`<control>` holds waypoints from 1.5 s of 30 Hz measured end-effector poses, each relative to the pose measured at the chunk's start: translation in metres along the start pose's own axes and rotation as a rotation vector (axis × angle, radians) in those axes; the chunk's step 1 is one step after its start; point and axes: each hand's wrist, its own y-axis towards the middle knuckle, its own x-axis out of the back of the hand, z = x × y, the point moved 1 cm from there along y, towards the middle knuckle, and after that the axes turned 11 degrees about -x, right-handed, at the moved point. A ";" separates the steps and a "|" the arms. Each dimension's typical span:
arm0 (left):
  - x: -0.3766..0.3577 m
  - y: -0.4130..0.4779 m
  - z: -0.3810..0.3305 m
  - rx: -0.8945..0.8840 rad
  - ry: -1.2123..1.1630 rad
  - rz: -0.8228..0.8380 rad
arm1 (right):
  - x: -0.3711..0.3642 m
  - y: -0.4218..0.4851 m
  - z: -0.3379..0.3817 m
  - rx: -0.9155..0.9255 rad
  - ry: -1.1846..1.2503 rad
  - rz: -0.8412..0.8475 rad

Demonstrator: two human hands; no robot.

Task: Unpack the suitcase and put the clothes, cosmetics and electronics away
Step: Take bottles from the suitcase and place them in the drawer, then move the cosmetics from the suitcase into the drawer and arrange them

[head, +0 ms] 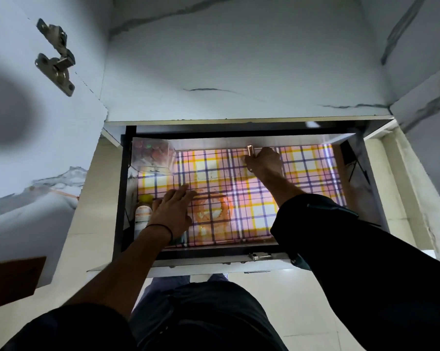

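— So, what fills the view?
— A pale, marble-patterned cupboard (239, 72) stands open. A person in dark sleeves leans over a pulled-out drawer (119, 198), seen from above. A plaid liner (305, 173) in pink, yellow and purple covers the drawer floor.

— What is in the drawer?
— A clear pouch (153, 155) of small items sits in the far left corner. A white bottle with a yellow cap (143, 214) lies along the left wall, nearer the front.

— And the hands?
— The left hand (173, 214) lies flat on the liner, fingers straight and holding nothing, just beside the bottle. The right hand (264, 163) reaches to the far side of the drawer. Its fingers are pinched round a small rose-gold tube (250, 150), probably a cosmetic, which stands upright. Whether the tube touches the liner cannot be told.

— How far along is the unpacking?
— Judging from this view, the cosmetics are partly put away. The pouch and bottle are already in, and the tube looks about to be set down. The suitcase, clothes and electronics are out of view, so what remains cannot be told.
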 end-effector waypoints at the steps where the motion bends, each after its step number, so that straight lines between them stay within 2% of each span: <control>1: 0.002 0.000 -0.001 0.006 -0.009 -0.001 | 0.002 -0.002 -0.002 0.014 0.003 0.001; 7: 0.013 -0.010 -0.004 0.035 -0.128 -0.165 | 0.010 -0.007 -0.021 0.042 0.010 -0.037; 10: 0.025 -0.022 -0.010 0.070 -0.213 -0.225 | 0.026 -0.029 -0.023 0.114 0.051 -0.036; 14: 0.040 -0.051 -0.019 0.106 -0.308 -0.417 | 0.041 -0.090 -0.021 0.300 0.160 0.149; 17: 0.044 -0.084 -0.020 0.098 -0.463 -0.589 | 0.047 -0.147 -0.011 0.481 0.177 0.195; 20: 0.037 -0.136 -0.017 0.129 -0.573 -0.759 | 0.031 -0.210 0.002 0.572 0.259 0.279; 22: 0.022 -0.184 -0.016 0.181 -0.667 -0.877 | 0.007 -0.258 0.006 0.649 0.246 0.413; 28: -0.089 -0.375 -0.016 0.611 -0.752 -1.059 | -0.090 -0.416 -0.041 0.826 -0.027 0.826; 34: -0.234 -0.583 -0.076 1.047 -0.919 -1.344 | -0.159 -0.589 -0.136 0.963 -0.298 1.254; 41: -0.356 -0.739 -0.149 1.403 -1.035 -1.640 | -0.221 -0.759 -0.247 1.004 -0.615 1.515; 45: -0.413 -0.807 -0.164 1.531 -1.092 -1.726 | -0.266 -0.835 -0.294 1.005 -0.763 1.599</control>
